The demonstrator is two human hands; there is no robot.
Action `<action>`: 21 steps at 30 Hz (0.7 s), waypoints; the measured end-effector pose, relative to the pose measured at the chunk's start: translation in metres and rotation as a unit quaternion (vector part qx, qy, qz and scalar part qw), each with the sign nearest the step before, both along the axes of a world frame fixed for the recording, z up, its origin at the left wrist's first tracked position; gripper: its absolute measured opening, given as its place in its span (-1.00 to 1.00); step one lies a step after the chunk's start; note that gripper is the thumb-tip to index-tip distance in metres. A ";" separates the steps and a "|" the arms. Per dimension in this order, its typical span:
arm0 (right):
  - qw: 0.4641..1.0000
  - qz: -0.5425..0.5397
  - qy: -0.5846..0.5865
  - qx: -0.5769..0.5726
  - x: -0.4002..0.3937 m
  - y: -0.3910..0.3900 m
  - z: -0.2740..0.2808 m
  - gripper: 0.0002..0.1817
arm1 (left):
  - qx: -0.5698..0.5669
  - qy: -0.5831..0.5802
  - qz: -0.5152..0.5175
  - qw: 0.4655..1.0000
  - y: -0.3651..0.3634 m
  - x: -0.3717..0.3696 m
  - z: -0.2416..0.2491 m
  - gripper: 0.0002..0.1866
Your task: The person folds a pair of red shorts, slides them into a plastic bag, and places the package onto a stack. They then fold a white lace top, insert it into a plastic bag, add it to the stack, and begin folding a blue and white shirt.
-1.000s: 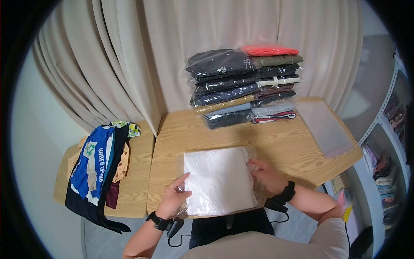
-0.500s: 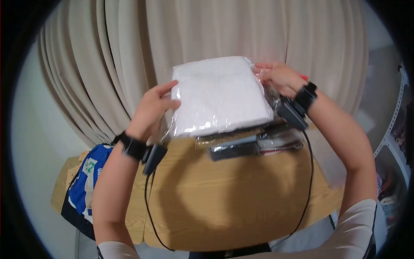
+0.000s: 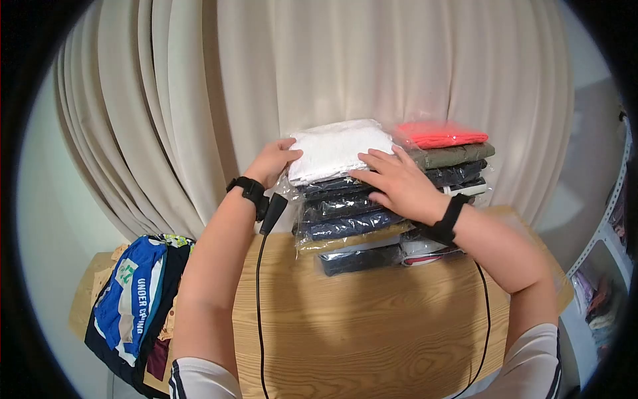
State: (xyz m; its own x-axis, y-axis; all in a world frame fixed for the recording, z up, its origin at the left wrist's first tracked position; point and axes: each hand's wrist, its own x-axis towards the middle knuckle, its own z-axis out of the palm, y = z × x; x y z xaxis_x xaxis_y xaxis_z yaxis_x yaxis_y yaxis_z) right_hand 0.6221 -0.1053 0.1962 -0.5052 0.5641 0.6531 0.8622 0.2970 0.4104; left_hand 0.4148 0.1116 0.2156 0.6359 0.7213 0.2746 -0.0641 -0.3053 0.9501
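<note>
A white folded garment in clear plastic [image 3: 335, 149] lies on top of a stack of bagged dark garments [image 3: 345, 226]. My left hand [image 3: 271, 163] grips its left edge, thumb on top and fingers partly hidden behind. My right hand [image 3: 402, 183] lies spread over the front right of the white package, fingers apart. Right beside it, a bagged coral-red garment [image 3: 445, 135] rests on an olive one [image 3: 455, 156] atop a second stack, partly hidden by my right hand and wrist.
The stacks stand at the back of a wooden table [image 3: 372, 326], before a beige curtain [image 3: 332, 60]. Loose clothes, including a blue shirt [image 3: 136, 289], lie at the left. Black cables hang from both wrists. A shelf [image 3: 601, 266] stands at the right.
The white package has come down from being held up and now lies on the left stack. My right hand has moved from its right edge onto its front. The coral-red garment and stacks now show.
</note>
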 end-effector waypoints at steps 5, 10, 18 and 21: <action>0.993 -0.086 0.048 0.064 -0.005 0.030 -0.015 -0.49 | 0.011 -0.077 0.014 0.997 0.019 0.013 -0.011 -0.39; 0.986 -0.119 0.050 0.109 -0.011 0.032 -0.024 -0.45 | 0.144 -0.071 0.267 0.950 0.026 -0.014 -0.016 -0.60; 0.982 -0.070 0.171 0.038 -0.026 0.010 -0.030 -0.40 | 0.136 0.023 0.284 0.949 -0.014 -0.124 -0.038 -0.78; 0.985 -0.057 0.154 0.051 -0.037 0.003 -0.028 -0.36 | 0.138 0.082 0.313 0.936 -0.040 -0.160 -0.053 -0.79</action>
